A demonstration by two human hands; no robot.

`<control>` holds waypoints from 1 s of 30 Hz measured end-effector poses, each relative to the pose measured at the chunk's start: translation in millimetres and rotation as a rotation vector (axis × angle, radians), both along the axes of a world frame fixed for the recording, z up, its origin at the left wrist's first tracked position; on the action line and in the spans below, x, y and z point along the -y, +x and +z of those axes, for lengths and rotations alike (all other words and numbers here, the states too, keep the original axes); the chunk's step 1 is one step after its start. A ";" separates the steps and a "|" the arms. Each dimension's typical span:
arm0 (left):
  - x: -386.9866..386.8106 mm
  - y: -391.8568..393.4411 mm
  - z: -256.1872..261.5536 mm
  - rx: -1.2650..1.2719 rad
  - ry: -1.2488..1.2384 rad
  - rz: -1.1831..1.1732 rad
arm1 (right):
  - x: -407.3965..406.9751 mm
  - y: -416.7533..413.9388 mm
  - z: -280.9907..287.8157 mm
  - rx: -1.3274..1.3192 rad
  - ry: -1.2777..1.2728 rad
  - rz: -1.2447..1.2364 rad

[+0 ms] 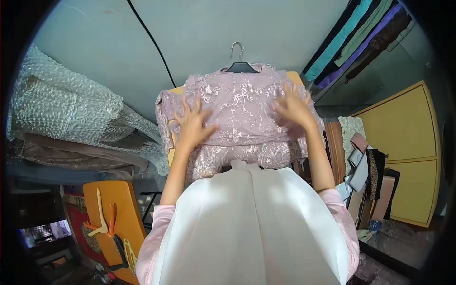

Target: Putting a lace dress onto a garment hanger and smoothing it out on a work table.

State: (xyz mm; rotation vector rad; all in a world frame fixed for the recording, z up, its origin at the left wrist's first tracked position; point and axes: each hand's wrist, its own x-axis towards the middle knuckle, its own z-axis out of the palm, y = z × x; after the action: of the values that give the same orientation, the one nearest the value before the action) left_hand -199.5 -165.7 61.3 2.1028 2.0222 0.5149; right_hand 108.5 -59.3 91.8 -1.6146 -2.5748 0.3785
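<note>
A mauve lace dress (pixel 238 103) with pale floral embroidery lies spread in front of me, over a yellow wooden tabletop (pixel 295 78). Inside its neckline sits a black hanger (pixel 243 67), its metal hook sticking out past the collar. My left hand (pixel 194 123) is over the left side of the bodice, fingers spread and slightly blurred. On the opposite side, near the shoulder and sleeve, my right hand (pixel 294 107) also has its fingers apart. Whether either palm presses on the fabric I cannot tell. The lower skirt is partly hidden behind my white garment.
A silvery beaded garment (pixel 71 103) hangs at the left. Several hangers (pixel 112 217) lie on an orange wooden surface (pixel 123 199) at lower left. Folded fabrics (pixel 359 171) are stacked at the right beside a yellow cabinet (pixel 402 142). Colourful garments (pixel 342 46) hang at upper right.
</note>
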 end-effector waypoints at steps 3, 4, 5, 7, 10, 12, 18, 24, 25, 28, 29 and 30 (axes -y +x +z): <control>-43.7 6.7 -4.8 0.011 0.221 0.068 | -35.0 -9.2 -26.9 -0.036 0.170 -0.173; -56.0 3.7 -11.4 0.010 0.225 0.071 | -43.0 -14.6 -37.5 -0.005 0.157 -0.194; -65.3 -1.0 -21.5 -0.080 0.178 0.071 | -48.0 -20.7 -48.7 0.017 0.170 -0.186; -74.0 -1.3 -34.8 -0.182 0.134 0.070 | -49.0 -23.9 -65.5 0.022 0.232 -0.159; -64.5 -3.0 -44.7 -0.129 0.246 0.035 | -36.8 -22.1 -68.4 -0.064 0.338 -0.113; -40.8 3.0 -29.6 -0.089 0.143 0.055 | -19.6 -13.0 -42.5 0.063 0.182 -0.079; 9.3 7.3 30.4 -0.009 -0.077 -0.175 | -21.7 1.4 24.3 0.151 -0.431 0.095; -64.5 6.8 18.5 0.106 0.254 0.054 | -101.3 -53.0 -17.8 -0.014 -0.001 -0.095; -81.9 3.7 12.4 0.068 0.222 0.079 | -112.3 -62.6 -27.9 -0.037 0.021 -0.124; -118.1 -3.6 -3.0 -0.032 0.062 0.190 | -126.3 -85.8 -47.1 -0.030 0.065 -0.117; -122.2 -3.9 -5.9 -0.054 0.043 0.183 | -127.0 -86.8 -52.2 -0.033 0.079 -0.120; -127.1 -8.8 -12.0 -0.078 0.024 0.187 | -126.8 -92.6 -54.1 -0.038 0.093 -0.112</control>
State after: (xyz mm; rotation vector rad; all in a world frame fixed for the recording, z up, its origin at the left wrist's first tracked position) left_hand -208.3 -38.5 49.3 1.9877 2.2819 0.4946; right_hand 15.9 67.5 37.7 -1.6923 -2.4223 0.2738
